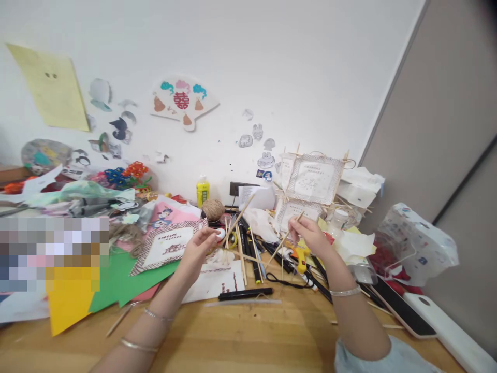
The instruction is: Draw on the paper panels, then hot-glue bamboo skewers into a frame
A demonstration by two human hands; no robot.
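My left hand is raised over the craft clutter, its fingertips pinched at a small white round thing whose kind I cannot make out. A thin wooden stick slants up just beyond those fingers; whether they touch it, I cannot tell. In my right hand, thumb and fingers are closed on another thin wooden stick, which points down and left. Below lie black markers, loose sticks and a yellow glue gun. A ball of twine sits behind the left hand.
Framed paper panels edged with sticks lean at the back wall. Green paper and a patterned-edge picture lie left. At right are a phone, a plastic bag and a clear bottle. A yellow bottle stands behind.
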